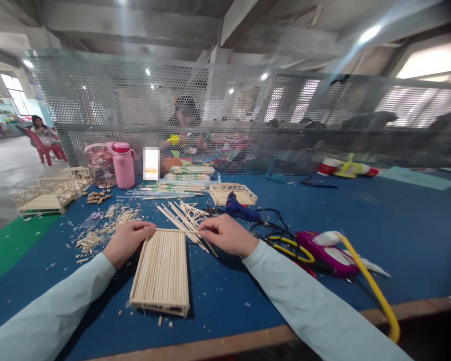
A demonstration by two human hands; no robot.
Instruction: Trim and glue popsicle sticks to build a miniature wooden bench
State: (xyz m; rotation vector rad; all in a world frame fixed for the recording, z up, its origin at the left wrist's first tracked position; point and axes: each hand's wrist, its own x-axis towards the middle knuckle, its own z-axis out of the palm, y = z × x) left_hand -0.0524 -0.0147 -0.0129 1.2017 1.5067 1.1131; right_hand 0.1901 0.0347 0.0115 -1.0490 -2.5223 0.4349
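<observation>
A panel of parallel wooden sticks [161, 268] lies on the blue table, close to its front edge. Across the panel's far edge runs a thin stick [176, 230] that extends past the right corner. My left hand [131, 240] pinches its left end at the panel's far left corner. The fingers of my right hand [225, 234] are closed on the stick's right end, beyond the panel. Loose sticks [188, 215] lie scattered just behind the panel, between my hands. A blue glue gun [242, 208] rests behind my right hand.
Wood scraps [108, 228] lie left, with wooden frames [48, 195] and a pink bottle [124, 165] behind. A small wooden tray [233, 194] stands at centre back. At right are cables and a magenta tool [328, 253] with a yellow tube. A perforated metal screen [135, 95] crosses the back; people sit beyond.
</observation>
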